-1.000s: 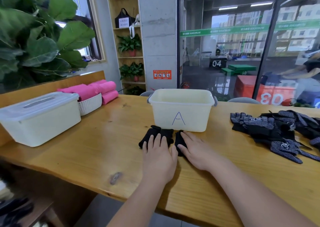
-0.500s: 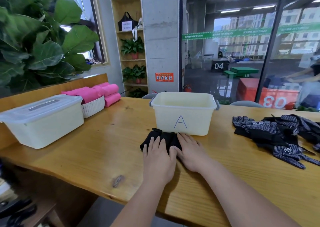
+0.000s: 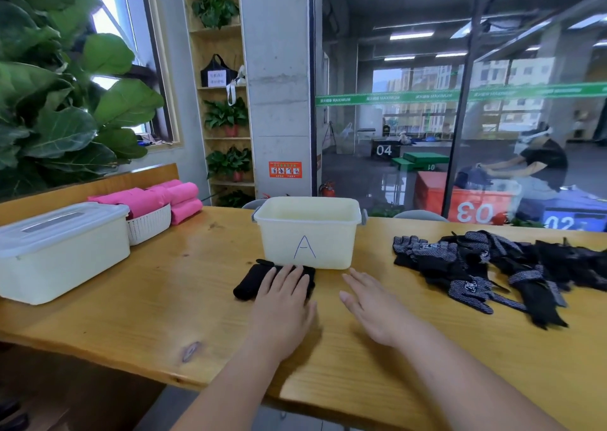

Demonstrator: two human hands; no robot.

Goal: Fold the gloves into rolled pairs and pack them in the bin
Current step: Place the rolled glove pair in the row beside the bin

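The glove bundle (image 3: 248,287) is lying on the table (image 3: 131,315) just in front of the bin (image 3: 308,233) marked A, its long axis running left to right. The left hand (image 3: 285,302) is pressing flat on its right part, fingers straight, gripping nothing. The right hand (image 3: 374,312) is spreading open and empty just beside it, sitting nearer the glove pile (image 3: 486,266), so it is likely the 1 to reach there.

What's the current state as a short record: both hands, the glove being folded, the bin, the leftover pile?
left hand: flat, fingers pressing the black glove bundle
right hand: open, off the bundle, over the table
black glove bundle: on the table, just before bin A
bin A: open top, floor hidden
glove pile: loose, unfolded, right of the bin
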